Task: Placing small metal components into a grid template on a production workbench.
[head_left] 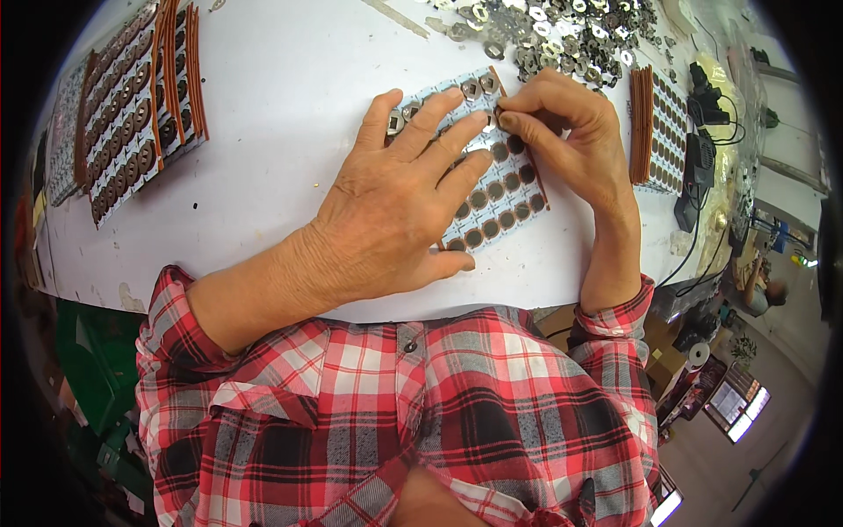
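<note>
A pale blue circuit-board panel [507, 204] with brown edge strips and rows of round dark pads lies tilted on the white table. Small metal pieces [471, 89] sit on the pads along its far rows. My left hand [399, 189] rests across the panel's left part with fingers spread, hiding several pads. At the panel's far right edge, my right hand [571, 132] pinches a small metal piece [499, 114] between thumb and forefinger, mostly covered by the fingertips.
Loose metal pieces [562, 35] lie heaped beyond the panel. Similar panels stand in a stack at left [132, 114] and another at right [663, 132]. Black adapters and cables [700, 162] lie by the right edge. A green crate [92, 360] is below left; a person [760, 285] is far right.
</note>
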### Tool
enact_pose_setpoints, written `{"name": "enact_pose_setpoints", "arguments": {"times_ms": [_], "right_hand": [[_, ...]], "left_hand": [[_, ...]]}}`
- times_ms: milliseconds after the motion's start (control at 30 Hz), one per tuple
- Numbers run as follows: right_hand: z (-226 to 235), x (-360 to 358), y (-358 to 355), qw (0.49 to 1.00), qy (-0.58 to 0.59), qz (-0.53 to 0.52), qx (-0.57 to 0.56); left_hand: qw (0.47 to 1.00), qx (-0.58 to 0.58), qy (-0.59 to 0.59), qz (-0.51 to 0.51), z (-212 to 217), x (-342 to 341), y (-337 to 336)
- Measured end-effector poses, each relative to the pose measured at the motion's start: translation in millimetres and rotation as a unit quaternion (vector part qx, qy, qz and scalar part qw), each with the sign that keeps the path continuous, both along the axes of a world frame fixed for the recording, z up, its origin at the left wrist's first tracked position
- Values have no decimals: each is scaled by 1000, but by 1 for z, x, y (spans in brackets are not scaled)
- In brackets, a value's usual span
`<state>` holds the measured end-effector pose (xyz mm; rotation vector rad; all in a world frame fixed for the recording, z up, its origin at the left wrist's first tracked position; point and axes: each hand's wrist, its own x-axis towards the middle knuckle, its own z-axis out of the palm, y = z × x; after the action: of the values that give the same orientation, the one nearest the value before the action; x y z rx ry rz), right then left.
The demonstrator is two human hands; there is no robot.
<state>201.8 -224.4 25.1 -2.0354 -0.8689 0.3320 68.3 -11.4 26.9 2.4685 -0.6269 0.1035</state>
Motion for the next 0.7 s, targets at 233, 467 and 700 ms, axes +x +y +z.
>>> {"name": "enact_pose_setpoints", "arguments": {"times_ms": [233, 467, 700], "right_hand": [[1, 0, 20, 978, -172, -117, 16], [-16, 16, 32, 944, -310, -96, -51], [-1, 5, 16, 972, 30, -176, 155]], "left_hand": [[1000, 9, -7, 10, 0, -1, 4], [999, 17, -15, 29, -1, 1, 9], [998, -37, -55, 6, -6, 23, 38]]}}
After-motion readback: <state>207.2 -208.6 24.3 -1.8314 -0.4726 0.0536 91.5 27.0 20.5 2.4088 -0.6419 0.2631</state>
